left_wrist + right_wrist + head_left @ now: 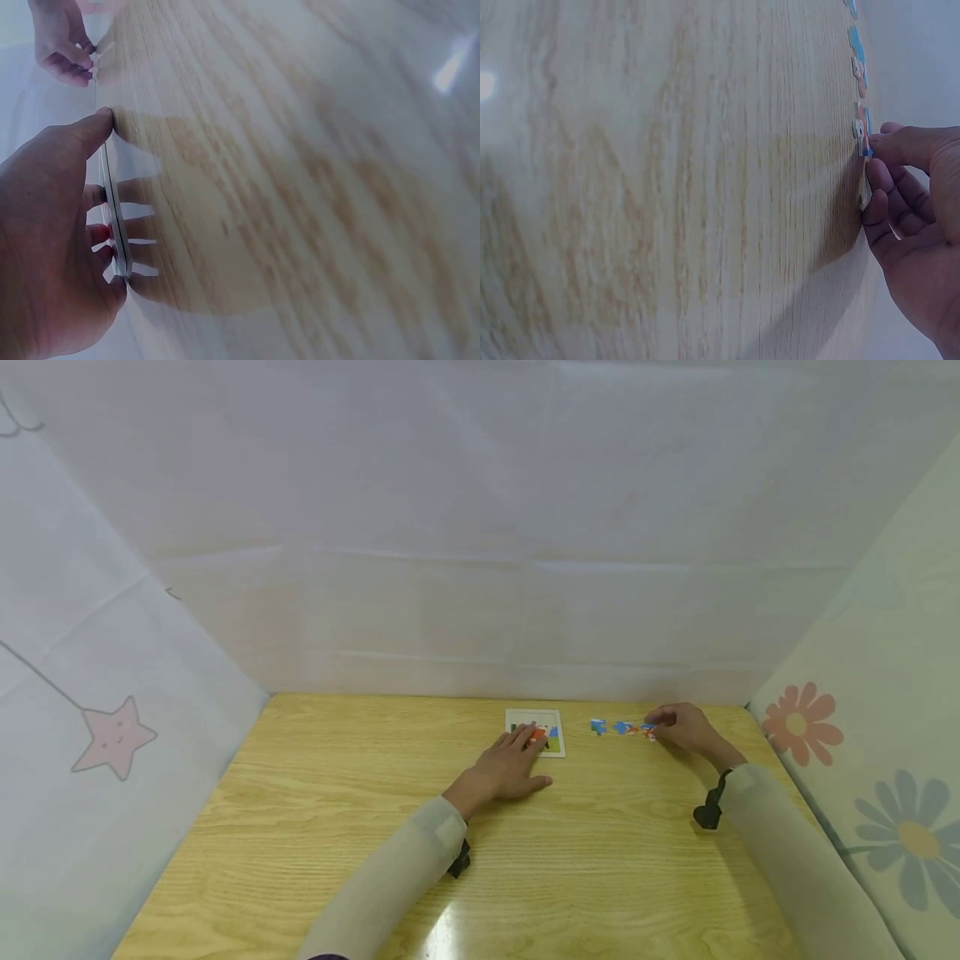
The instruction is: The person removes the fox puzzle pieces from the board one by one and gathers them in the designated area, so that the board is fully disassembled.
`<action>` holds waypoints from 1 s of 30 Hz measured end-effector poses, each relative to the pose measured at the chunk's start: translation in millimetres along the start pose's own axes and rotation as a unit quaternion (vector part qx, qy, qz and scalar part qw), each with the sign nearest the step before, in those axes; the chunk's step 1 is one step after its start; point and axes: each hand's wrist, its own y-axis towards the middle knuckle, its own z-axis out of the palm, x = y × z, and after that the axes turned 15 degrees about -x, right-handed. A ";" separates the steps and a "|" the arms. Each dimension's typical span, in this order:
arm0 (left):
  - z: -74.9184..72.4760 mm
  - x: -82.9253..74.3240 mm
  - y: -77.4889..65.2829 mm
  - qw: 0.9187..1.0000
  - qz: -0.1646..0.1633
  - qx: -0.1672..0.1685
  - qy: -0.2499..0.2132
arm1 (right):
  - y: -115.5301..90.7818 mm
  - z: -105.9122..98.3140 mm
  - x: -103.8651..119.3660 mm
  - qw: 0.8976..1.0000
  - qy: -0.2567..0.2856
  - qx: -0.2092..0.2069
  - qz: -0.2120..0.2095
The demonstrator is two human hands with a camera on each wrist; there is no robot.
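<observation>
Resting spread fingers of left hand (507, 770) on the puzzle board (531, 716). With bent fingers of right hand (687, 729), touching the endmost piece (861, 131); cannot tell if gripping.

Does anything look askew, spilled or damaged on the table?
Nothing stands out. The loose pieces lie in a rough row right of the tray, with the right hand at the far end. The left hand partly covers the tray, so I can't check underneath.
</observation>
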 end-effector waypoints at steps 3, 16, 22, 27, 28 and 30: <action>0.3 -0.2 0.3 1.000 0.000 0.006 0.003 | -0.1 -0.1 2.9 1.000 0.000 -0.009 -0.002; -1.7 0.6 -2.2 1.000 0.001 -0.007 -0.020 | 5.2 10.8 30.4 0.998 0.014 -0.053 -0.042; 1.0 1.7 -1.6 1.000 0.004 -0.012 -0.014 | 9.0 19.5 48.6 0.997 0.035 -0.043 -0.051; -0.3 1.8 -3.7 1.000 0.005 -0.022 -0.010 | 12.6 30.7 64.1 0.996 0.049 -0.040 -0.070; -0.2 1.9 -4.6 1.000 0.006 -0.023 -0.009 | 13.3 33.8 66.3 0.995 0.047 -0.039 -0.075; 0.2 2.2 -6.8 1.000 0.009 -0.025 -0.007 | 14.3 39.5 70.7 0.995 0.053 -0.033 -0.078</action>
